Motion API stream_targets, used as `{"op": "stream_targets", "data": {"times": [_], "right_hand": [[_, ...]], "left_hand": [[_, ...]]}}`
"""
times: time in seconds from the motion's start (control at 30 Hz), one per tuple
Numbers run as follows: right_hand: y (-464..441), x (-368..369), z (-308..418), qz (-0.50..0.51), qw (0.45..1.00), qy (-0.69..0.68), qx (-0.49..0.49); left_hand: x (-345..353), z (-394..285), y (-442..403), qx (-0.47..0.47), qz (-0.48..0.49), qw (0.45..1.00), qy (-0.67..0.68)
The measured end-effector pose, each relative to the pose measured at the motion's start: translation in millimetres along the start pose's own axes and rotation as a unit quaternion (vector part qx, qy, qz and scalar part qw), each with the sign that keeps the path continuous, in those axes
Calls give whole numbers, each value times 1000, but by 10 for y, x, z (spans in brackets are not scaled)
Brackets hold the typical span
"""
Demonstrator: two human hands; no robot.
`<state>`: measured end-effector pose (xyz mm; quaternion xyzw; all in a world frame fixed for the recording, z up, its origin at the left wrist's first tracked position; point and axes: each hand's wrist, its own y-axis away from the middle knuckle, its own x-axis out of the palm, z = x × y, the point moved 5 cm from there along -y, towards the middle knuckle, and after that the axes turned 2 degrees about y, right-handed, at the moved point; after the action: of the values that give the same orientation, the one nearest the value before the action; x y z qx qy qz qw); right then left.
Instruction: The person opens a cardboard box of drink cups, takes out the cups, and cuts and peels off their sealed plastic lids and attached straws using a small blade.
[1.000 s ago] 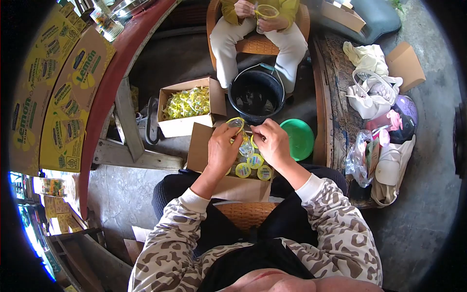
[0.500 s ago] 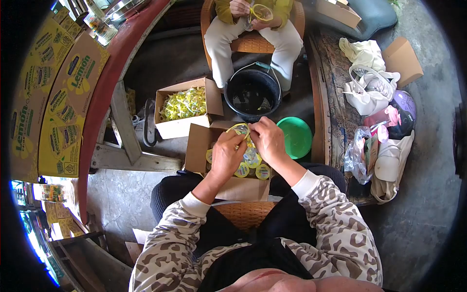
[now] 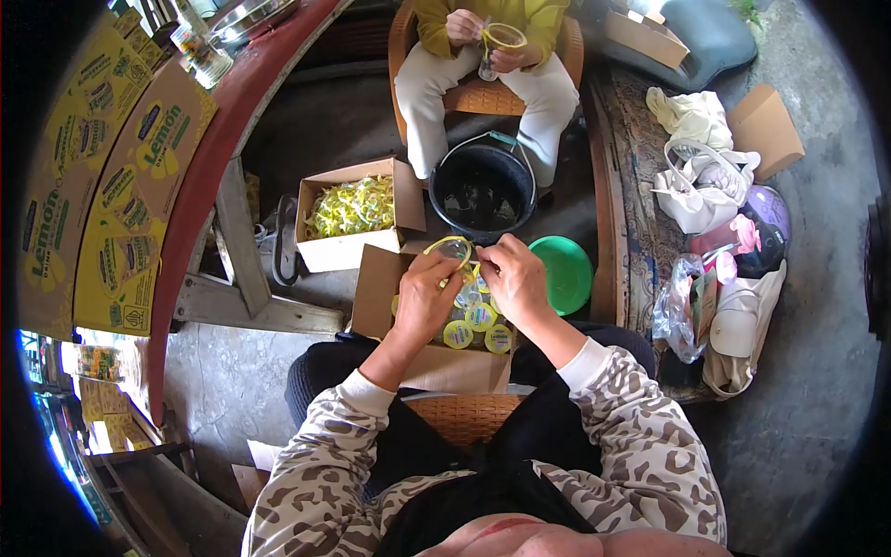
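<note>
A clear plastic cup with a yellow rim (image 3: pixel 451 249) is in my left hand (image 3: pixel 429 295), whose fingers are closed round its edge. Beside it my right hand (image 3: pixel 513 278) is closed in a pinch near the cup's right side; what lies between its fingertips is too small to name. Both hands are above an open cardboard box (image 3: pixel 376 295) on my lap. In that box stand several cups with yellow-green printed lids (image 3: pixel 480 317), partly hidden by my hands.
A box of yellow strips (image 3: pixel 351 206), a black bucket (image 3: pixel 481 190) and a green basin (image 3: pixel 562 275) lie ahead. Across from me a seated person (image 3: pixel 433 85) holds a yellow-rimmed cup. Lemon drink cartons (image 3: pixel 139 204) stand left; bags (image 3: pixel 703 190) lie on the right bench.
The cup's yellow rim has tilted and shows rounder above my left hand. My hands stay close together over the box. The whole view has shifted slightly.
</note>
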<state>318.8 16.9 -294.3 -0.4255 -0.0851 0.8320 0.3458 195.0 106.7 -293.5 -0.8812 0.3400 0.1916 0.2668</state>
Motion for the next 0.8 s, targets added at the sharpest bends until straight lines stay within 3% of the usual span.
{"op": "stream_targets", "data": {"times": [0.17, 0.47, 0.7, 0.8], "right_hand": [[-14, 45, -168, 21, 995, -73, 69], [-34, -35, -54, 7, 998, -55, 23], [-33, -122, 130, 7, 1000, -8, -28], [-35, -117, 182, -15, 998, 1, -55]], "left_hand": [[44, 2, -5, -2, -7, 1000, 17], [-30, 56, -33, 1, -27, 1000, -12], [-45, 45, -55, -54, -8, 999, -4], [-2, 49, -22, -30, -5, 999, -10]]}}
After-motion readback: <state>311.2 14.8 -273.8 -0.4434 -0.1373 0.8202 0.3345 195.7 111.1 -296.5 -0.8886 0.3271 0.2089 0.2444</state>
